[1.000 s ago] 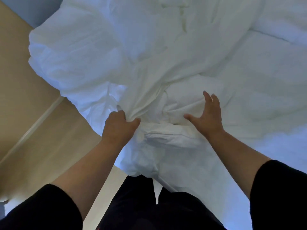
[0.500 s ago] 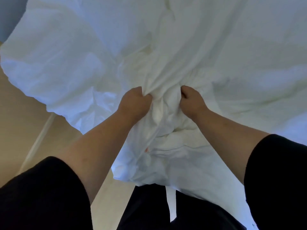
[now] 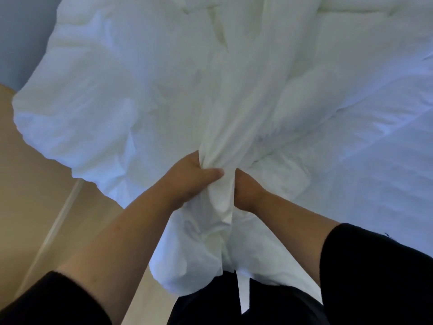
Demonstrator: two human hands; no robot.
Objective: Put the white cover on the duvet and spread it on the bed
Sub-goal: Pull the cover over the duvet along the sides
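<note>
White cover (image 3: 225,109) bunched at centre frame, its gathered folds fanning out toward 12 o'clock over the bed (image 3: 386,172). Your left hand (image 3: 194,177) grips the bunch, fingers curled tight into the cloth, thumb across it. Your right hand (image 3: 246,188), just beside at 3 o'clock, clutches the same fabric, fingers buried. Tan floor (image 3: 35,195) at 9 o'clock.

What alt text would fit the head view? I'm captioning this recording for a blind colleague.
Seen from above, a person's left hand and right hand grip a bunched fold of white cover side by side, fingers curled into the cloth. The white bedding spreads rumpled over the bed, with tan floor at left.
</note>
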